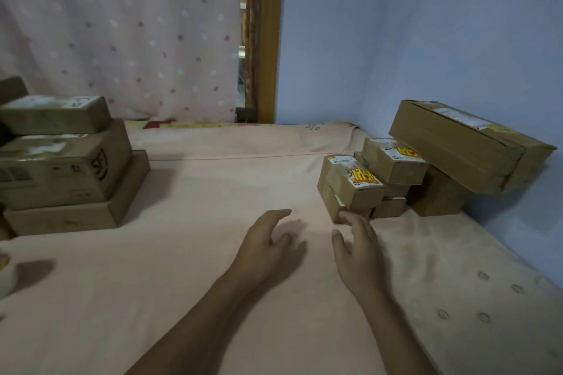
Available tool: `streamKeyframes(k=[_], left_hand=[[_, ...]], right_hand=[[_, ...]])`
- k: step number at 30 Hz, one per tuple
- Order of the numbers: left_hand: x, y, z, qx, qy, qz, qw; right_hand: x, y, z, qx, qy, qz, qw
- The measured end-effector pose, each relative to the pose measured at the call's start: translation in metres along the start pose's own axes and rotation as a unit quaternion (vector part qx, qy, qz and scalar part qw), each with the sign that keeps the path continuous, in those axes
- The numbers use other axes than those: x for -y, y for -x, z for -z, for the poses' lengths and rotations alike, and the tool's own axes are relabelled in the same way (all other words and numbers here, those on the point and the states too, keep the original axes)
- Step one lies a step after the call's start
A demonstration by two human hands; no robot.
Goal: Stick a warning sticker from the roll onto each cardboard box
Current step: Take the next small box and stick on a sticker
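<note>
Hovering over the peach bedsheet [182, 298], nearest to me: two bare forearms, both hands empty.

- Left hand [268, 242]: fingers loosely spread and relaxed, gripping nothing, just above the sheet.
- Right hand [361, 250]: open, fingers nearly straight, fingertips at the lower front corner of the small box [344, 192]. Whether they touched it could not be told.
- Pale round object [4, 275]: far to the left of the left hand, cut off by the frame edge, kind not identifiable.
- Small box: directly beyond the right hand, a yellow-and-red warning sticker [364, 177] on its top face.
- Second box [396, 166]: behind and right of the first, propped on lower boxes, bearing its own sticker [408, 151].
- Long box [469, 148]: farther right, tilted, resting on the pile beside the blue wall [426, 39].
- Stack of three boxes [70, 167]: well left of the left hand and beyond it.
- Dotted curtain [122, 33] and wooden frame [268, 39]: farthest back.
</note>
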State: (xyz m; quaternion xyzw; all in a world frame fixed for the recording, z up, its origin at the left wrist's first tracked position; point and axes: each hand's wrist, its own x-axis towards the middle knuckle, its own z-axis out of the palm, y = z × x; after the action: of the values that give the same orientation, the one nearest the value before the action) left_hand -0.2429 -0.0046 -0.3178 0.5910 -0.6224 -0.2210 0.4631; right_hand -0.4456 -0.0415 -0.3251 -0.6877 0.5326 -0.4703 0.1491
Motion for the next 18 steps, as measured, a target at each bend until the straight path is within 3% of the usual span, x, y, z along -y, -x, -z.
streamKeyframes(k=[4,9,18], left_hand=[[0.021,0.026,0.071,-0.077,-0.04,0.031,0.996],[0.028,0.046,0.165,-0.165,-0.164,0.002,0.973],[0.042,0.044,0.336,-0.283,-0.201,0.046,0.936]], right_hand=[[0.044,0.01,-0.038,0.101,0.003,0.066,0.993],[0.121,0.014,-0.099,0.195,-0.004,0.12,0.974],[0.282,0.004,-0.183,0.258,-0.063,0.171,0.949]])
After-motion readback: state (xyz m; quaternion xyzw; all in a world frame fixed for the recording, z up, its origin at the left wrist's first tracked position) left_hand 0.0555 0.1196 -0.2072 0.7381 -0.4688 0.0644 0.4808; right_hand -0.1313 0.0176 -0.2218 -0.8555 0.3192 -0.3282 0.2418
